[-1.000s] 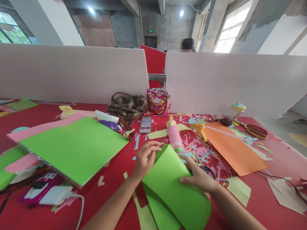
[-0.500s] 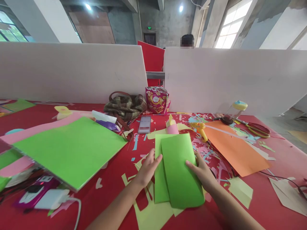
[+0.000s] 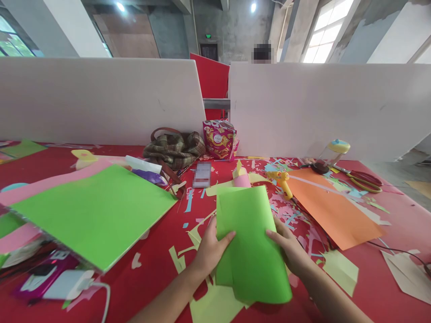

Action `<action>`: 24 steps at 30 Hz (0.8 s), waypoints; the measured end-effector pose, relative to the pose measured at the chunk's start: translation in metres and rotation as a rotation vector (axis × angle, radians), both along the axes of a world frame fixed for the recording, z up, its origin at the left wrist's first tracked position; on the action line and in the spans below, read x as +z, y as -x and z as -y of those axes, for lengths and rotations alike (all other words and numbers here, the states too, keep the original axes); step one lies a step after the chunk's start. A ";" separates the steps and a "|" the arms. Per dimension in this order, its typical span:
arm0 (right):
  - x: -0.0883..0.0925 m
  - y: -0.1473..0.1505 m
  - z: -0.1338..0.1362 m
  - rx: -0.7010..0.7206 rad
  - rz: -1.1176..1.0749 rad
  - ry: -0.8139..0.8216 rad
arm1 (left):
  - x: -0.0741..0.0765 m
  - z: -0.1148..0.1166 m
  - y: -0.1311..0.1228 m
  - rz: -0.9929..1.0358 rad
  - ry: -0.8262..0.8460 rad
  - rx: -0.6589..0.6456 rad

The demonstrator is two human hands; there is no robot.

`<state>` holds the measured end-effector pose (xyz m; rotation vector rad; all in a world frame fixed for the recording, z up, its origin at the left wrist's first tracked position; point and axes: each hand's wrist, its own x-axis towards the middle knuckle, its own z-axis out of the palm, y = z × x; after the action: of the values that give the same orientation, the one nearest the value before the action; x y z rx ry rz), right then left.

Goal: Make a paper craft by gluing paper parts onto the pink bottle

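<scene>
Between my hands is a bright green sheet of paper (image 3: 254,242), bent over on itself so that one layer overlaps the other. My left hand (image 3: 213,249) grips its left edge, thumb on the front and fingers behind. On the right edge, my right hand (image 3: 289,244) pinches the sheet the same way. Pale yellow-green cut paper (image 3: 217,305) lies beneath it on the red table. Just beyond the sheet's top edge sits a small pink and yellow paper piece (image 3: 241,179).
A large green sheet (image 3: 97,215) lies left, near a purple power strip (image 3: 50,273). To the right are a yellow glue gun (image 3: 282,180), orange paper (image 3: 333,211), scissors (image 3: 365,181) and a lidded jar (image 3: 332,154). A snack bag (image 3: 219,140) and plaid bag (image 3: 175,149) stand behind.
The upper layer of the green sheet has spread leftward over the lower one, and its bottom curls nearer to me. My left hand has shifted slightly down, its thumb now on the upper layer.
</scene>
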<state>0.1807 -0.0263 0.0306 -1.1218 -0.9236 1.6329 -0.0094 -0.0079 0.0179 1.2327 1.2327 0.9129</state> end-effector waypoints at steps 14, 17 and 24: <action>-0.002 0.001 0.001 -0.042 -0.056 0.077 | -0.011 0.009 0.002 -0.035 0.253 0.101; -0.004 0.002 0.001 -0.080 -0.018 0.056 | -0.009 0.010 0.000 -0.022 0.309 0.108; -0.008 0.003 0.002 -0.103 0.058 0.022 | 0.005 0.013 -0.008 -0.007 0.152 0.037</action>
<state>0.1775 -0.0281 0.0230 -1.2178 -0.8723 1.5372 -0.0019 -0.0208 0.0230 1.0965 1.3095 0.8266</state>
